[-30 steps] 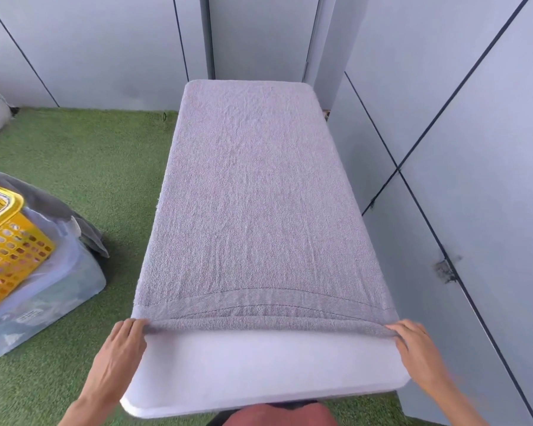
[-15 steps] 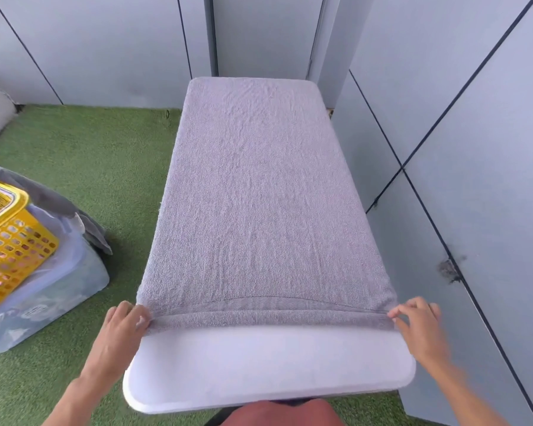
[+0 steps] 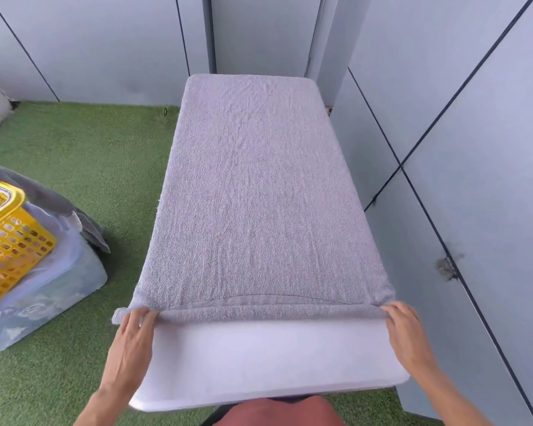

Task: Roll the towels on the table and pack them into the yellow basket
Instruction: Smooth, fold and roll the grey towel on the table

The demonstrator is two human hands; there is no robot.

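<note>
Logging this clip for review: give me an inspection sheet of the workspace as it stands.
Surface: white table, near strip bare.
Job's things: grey towel spread along table, near edge just rolled; yellow basket on the floor at left.
Clutter: plastic bag and grey cloth around basket.
Grippers: left hand and right hand grip the roll's ends.
Cables: nothing seen.
Surroundings: green turf, grey wall panels.

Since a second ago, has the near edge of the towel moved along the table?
Yes. The towel's near edge has rolled away from the person, leaving more bare table in front of it, and the left hand and right hand went with it.
</note>
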